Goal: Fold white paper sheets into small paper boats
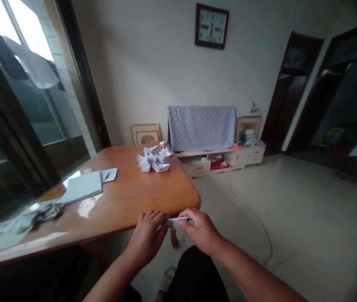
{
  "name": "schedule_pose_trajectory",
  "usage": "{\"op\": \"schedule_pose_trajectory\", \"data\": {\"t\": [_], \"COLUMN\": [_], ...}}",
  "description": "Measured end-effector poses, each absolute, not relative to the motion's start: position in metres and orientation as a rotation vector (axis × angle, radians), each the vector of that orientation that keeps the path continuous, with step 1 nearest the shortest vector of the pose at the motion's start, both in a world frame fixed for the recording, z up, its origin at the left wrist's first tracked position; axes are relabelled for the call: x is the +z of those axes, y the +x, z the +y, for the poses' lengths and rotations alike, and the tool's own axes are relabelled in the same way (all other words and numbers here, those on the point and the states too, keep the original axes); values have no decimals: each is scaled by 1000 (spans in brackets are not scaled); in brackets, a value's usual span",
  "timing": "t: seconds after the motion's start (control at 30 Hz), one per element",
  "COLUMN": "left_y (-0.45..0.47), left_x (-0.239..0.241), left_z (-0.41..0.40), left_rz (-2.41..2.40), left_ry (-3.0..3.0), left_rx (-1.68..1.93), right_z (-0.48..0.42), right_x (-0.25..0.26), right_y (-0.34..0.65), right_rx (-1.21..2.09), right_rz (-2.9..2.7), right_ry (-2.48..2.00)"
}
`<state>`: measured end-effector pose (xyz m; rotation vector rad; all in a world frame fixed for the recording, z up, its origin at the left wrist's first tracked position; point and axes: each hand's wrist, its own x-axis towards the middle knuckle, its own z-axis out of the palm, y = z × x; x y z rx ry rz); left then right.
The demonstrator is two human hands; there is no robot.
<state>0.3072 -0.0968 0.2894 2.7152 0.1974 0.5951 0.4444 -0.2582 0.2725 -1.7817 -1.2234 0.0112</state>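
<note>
My left hand (147, 235) and my right hand (200, 230) are held together just off the near edge of an orange-brown wooden table (115, 197). Between their fingers is a small folded piece of white paper (176, 222), pinched by both hands. Most of the paper is hidden by my fingers. Further along the table stands a cluster of several folded white paper boats (152, 160). Neither hand touches them.
A grey sheet stack (82, 188) and loose paper (109, 175) lie on the table, with a crumpled grey cloth (48, 214) near the window. Behind stand a low cream TV cabinet (219, 161) and a dotted cloth-covered panel (201, 128). A cable (254, 218) crosses the tiled floor.
</note>
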Motion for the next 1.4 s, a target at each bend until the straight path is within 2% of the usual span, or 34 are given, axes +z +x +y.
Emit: {"op": "schedule_pose_trajectory", "data": {"t": [0.17,0.33,0.73,1.3,1.4], "left_y": [284,257,207,161,158], "left_x": [307,319,334,347,345], "left_z": [-123,-150,-171,-194,-193], "left_rz": [167,135,235,328,325], "left_ry": [2584,2504,2601,2597,2545], "left_rx": [591,591,599,513,511], "right_z": [-280,-301,-297,-305,-305], "right_x": [286,301,326,319,317], "right_y": [430,408,370,353,353], "right_rx": [306,374,-6,127,263], "right_rz": [-1152,-1224,-1676,-1822,-1729], "right_ry": [-1681,-1615,-1669,-1568,-1545]}}
